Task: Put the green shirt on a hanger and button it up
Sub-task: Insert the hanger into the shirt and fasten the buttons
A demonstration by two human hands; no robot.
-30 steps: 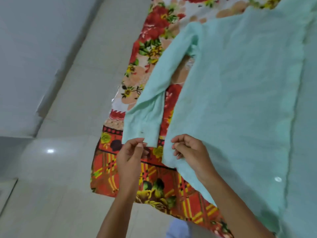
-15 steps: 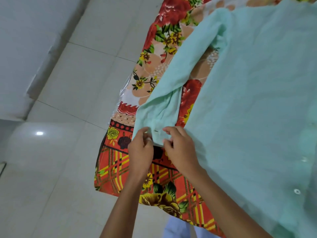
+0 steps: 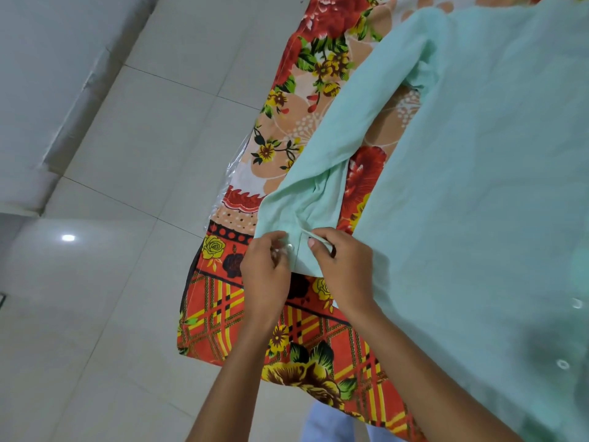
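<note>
The main risk, as I judge it, is the cuff button slipping back out of its hole: the cloth is thin and limp, and both grips are only fingertip pinches. No hanger is in view.

The left hand pinches the cuff at the button, fingers closed on the cloth. The right hand clamps the other cuff edge just beside it. The 2 hands nearly touch. The shirt lies spread on the floral cloth, sleeve running left and near.

shirt: mint green | cloth: red-yellow floral, plaid | floor: white tile
</note>
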